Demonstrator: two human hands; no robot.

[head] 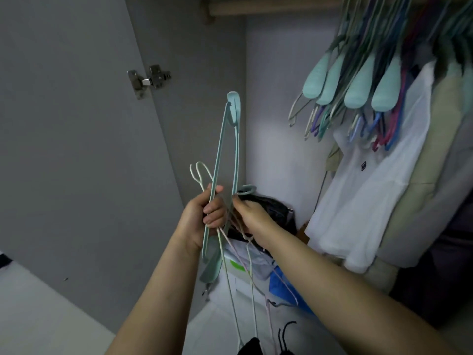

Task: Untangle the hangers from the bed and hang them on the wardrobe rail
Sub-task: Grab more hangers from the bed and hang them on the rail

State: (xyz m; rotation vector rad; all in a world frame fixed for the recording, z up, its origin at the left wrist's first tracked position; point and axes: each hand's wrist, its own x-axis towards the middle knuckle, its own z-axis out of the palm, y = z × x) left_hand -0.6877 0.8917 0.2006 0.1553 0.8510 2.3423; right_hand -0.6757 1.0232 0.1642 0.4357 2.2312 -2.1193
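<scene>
My left hand (pixel 204 216) grips a bundle of hangers in front of the open wardrobe: a mint plastic hanger (pixel 226 149) standing on end and thin pale wire hangers (pixel 231 283) trailing below. Two wire hooks (pixel 198 172) stick up above my left fingers. My right hand (pixel 252 217) pinches the mint hanger close to its round hook (pixel 247 189). The wardrobe rail (pixel 271 7) runs along the top edge. Many mint and coloured hangers (pixel 363 83) hang from the rail at the upper right.
The open wardrobe door (pixel 76 137) with a metal hinge (pixel 148 79) stands at left. White and beige clothes (pixel 371 188) hang at right. A dark bag (pixel 271 206) and folded items (pixel 256 272) lie on the wardrobe floor behind my hands.
</scene>
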